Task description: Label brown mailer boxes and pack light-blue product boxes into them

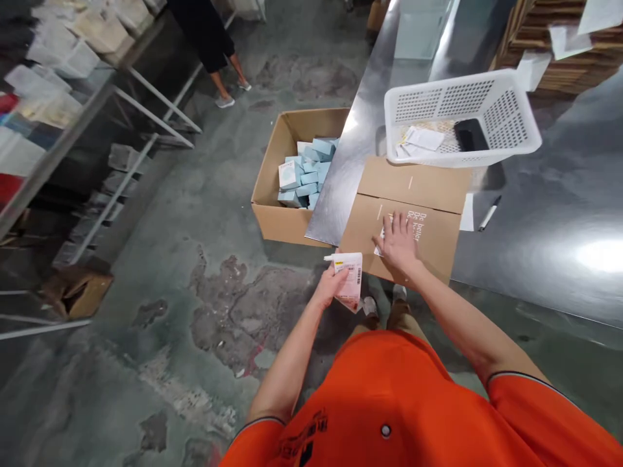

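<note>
A flat brown cardboard box (413,201) with white printing lies at the near edge of the metal table. My right hand (400,245) rests on it with fingers spread, partly covering a white label (379,244). Beside the box's left edge, my left hand (332,283) grips a bundle of printed labels (349,275), white and pinkish, with barcodes on them. The bundle hangs off the table's edge, above the floor.
On the metal table (549,240) are a white basket (462,159) holding papers and a dark object, a marker (489,214) and stacked cardboard (559,65). An open carton (287,224) of light blue boxes stands left. A person (207,39) stands near the far-left shelving.
</note>
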A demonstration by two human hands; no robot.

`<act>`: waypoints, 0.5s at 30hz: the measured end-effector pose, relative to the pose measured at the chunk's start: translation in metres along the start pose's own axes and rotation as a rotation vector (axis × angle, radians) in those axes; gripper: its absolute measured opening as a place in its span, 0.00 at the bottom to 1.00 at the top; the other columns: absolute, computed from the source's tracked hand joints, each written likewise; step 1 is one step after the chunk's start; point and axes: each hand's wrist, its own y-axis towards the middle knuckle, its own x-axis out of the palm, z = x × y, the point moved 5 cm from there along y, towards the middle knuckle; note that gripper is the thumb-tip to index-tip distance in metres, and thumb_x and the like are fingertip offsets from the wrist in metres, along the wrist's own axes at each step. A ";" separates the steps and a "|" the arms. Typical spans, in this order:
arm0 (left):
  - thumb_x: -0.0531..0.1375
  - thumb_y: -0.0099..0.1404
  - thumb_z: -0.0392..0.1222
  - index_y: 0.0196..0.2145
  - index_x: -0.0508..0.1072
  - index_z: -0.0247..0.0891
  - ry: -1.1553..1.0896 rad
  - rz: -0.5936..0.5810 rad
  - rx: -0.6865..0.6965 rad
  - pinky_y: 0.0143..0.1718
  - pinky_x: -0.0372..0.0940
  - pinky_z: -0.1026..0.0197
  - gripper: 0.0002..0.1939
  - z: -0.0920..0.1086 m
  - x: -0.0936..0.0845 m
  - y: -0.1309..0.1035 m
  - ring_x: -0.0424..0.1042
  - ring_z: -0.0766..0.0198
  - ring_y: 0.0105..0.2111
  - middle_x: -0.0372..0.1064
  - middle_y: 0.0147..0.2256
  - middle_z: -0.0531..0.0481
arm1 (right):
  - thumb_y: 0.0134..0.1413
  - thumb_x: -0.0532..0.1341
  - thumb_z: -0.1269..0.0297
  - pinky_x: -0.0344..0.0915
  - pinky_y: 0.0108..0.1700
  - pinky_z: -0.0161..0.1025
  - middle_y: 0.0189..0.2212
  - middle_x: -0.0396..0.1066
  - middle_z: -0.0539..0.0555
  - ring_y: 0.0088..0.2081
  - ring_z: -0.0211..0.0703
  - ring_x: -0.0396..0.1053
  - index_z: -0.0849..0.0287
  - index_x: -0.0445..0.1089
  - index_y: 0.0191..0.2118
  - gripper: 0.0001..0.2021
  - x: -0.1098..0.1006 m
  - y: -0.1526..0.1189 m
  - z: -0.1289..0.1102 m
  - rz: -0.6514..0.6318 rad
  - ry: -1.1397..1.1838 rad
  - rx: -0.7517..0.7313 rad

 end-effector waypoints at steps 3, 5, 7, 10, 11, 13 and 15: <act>0.74 0.50 0.44 0.60 0.71 0.39 0.089 -0.013 0.014 0.62 0.60 0.49 0.40 0.002 0.003 0.008 0.73 0.50 0.55 0.80 0.46 0.48 | 0.65 0.53 0.53 0.36 0.68 0.67 0.70 0.44 0.77 0.71 0.71 0.37 0.78 0.53 0.68 0.35 0.022 -0.032 -0.033 -0.094 0.010 -0.200; 0.74 0.49 0.46 0.61 0.70 0.39 0.068 -0.009 0.010 0.61 0.61 0.49 0.41 0.002 0.002 0.007 0.73 0.50 0.54 0.79 0.46 0.47 | 0.64 0.54 0.54 0.39 0.70 0.63 0.70 0.48 0.72 0.72 0.66 0.40 0.72 0.58 0.67 0.32 0.027 -0.067 -0.049 -0.206 0.084 -0.442; 0.75 0.48 0.47 0.60 0.72 0.37 0.031 -0.002 0.005 0.61 0.61 0.47 0.42 0.002 0.001 0.006 0.73 0.49 0.54 0.79 0.48 0.45 | 0.66 0.52 0.57 0.43 0.70 0.60 0.68 0.55 0.67 0.71 0.60 0.44 0.66 0.62 0.65 0.27 0.018 -0.096 -0.038 -0.211 0.163 -0.506; 0.76 0.46 0.47 0.59 0.72 0.35 0.007 -0.010 0.005 0.63 0.59 0.47 0.42 0.004 0.002 0.004 0.72 0.48 0.56 0.78 0.50 0.42 | 0.65 0.50 0.60 0.49 0.67 0.61 0.65 0.59 0.69 0.68 0.60 0.50 0.66 0.63 0.63 0.25 -0.014 -0.110 0.035 0.084 0.185 -0.048; 0.76 0.46 0.46 0.58 0.73 0.35 0.004 -0.008 0.006 0.63 0.59 0.47 0.42 0.006 0.002 0.004 0.71 0.48 0.56 0.78 0.50 0.42 | 0.64 0.51 0.59 0.52 0.65 0.62 0.63 0.60 0.72 0.66 0.62 0.54 0.68 0.63 0.62 0.26 -0.023 -0.113 0.065 0.179 0.189 0.162; 0.76 0.44 0.45 0.55 0.75 0.35 -0.007 0.020 0.009 0.63 0.59 0.47 0.39 0.007 0.002 0.004 0.72 0.48 0.56 0.79 0.48 0.43 | 0.60 0.53 0.58 0.60 0.59 0.60 0.56 0.65 0.74 0.57 0.62 0.64 0.69 0.65 0.59 0.26 -0.030 -0.115 0.108 0.216 0.262 0.460; 0.77 0.42 0.45 0.49 0.78 0.35 -0.040 0.062 0.007 0.62 0.61 0.47 0.35 0.007 0.001 0.001 0.74 0.48 0.53 0.80 0.45 0.44 | 0.56 0.54 0.56 0.65 0.53 0.57 0.47 0.71 0.68 0.47 0.58 0.69 0.66 0.69 0.54 0.25 -0.027 -0.113 0.124 0.133 0.392 0.566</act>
